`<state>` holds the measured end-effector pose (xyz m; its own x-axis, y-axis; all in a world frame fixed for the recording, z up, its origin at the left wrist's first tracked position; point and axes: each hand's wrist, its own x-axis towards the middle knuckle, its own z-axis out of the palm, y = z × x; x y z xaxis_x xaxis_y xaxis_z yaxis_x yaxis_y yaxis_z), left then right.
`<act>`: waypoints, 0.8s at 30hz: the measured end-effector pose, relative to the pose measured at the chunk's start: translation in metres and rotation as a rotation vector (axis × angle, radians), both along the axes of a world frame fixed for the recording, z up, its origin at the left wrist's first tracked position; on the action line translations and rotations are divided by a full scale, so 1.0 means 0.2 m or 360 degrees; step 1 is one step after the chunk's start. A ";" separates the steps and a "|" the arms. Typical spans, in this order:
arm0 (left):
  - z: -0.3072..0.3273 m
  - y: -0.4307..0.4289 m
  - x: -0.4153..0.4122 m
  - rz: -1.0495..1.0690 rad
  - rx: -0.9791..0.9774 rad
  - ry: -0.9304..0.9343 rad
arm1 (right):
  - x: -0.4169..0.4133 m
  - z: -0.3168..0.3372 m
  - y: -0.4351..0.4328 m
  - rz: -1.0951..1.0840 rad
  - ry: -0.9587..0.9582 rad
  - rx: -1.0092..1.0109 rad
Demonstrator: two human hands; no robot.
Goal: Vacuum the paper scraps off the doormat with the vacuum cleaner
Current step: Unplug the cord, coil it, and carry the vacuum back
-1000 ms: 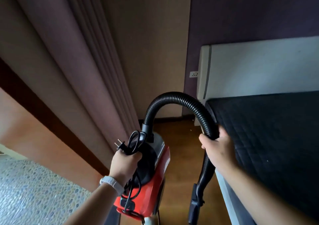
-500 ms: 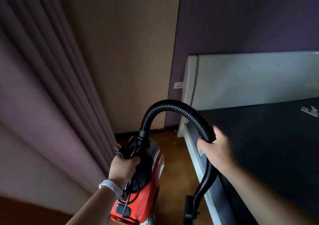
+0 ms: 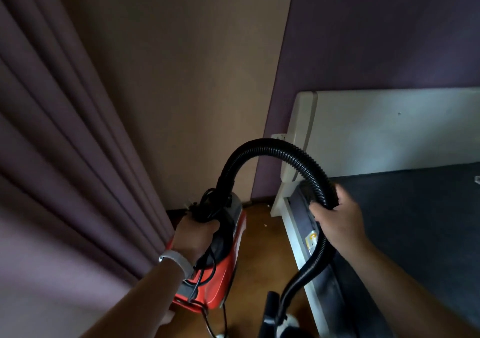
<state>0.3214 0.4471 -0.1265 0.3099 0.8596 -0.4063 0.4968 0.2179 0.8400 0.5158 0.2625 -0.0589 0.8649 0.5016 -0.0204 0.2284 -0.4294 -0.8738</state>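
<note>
I carry a red and black vacuum cleaner (image 3: 228,267) off the floor. My left hand (image 3: 193,236) is shut on its top handle, together with the bundled black power cord and plug (image 3: 205,208). A ribbed black hose (image 3: 275,153) arches from the body over to my right hand (image 3: 337,221), which is shut around it. Below that hand the hose drops to a black nozzle (image 3: 270,311) near the bottom edge. No doormat or paper scraps are in view.
Purple curtains (image 3: 65,156) hang close on the left. A bed with a white headboard (image 3: 389,130) and dark mattress (image 3: 415,234) fills the right. A narrow strip of brown wooden floor (image 3: 259,234) runs between them. A wall socket (image 3: 279,137) sits beside the headboard.
The view has swung right and down along the curtain toward the bed corner. Both hands kept their grips, and the vacuum came along with them.
</note>
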 end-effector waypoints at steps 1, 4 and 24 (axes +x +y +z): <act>-0.02 0.02 0.03 0.0025 -0.0016 -0.0002 | 0.04 -0.02 0.03 -0.0004 0.0021 0.0013; -0.07 0.08 0.13 0.0074 -0.0078 0.0003 | 0.17 -0.10 0.13 0.0023 0.0109 0.0017; -0.78 0.46 1.04 0.0344 -0.0348 0.0346 | 1.25 -0.92 0.87 0.0380 0.0495 -0.0283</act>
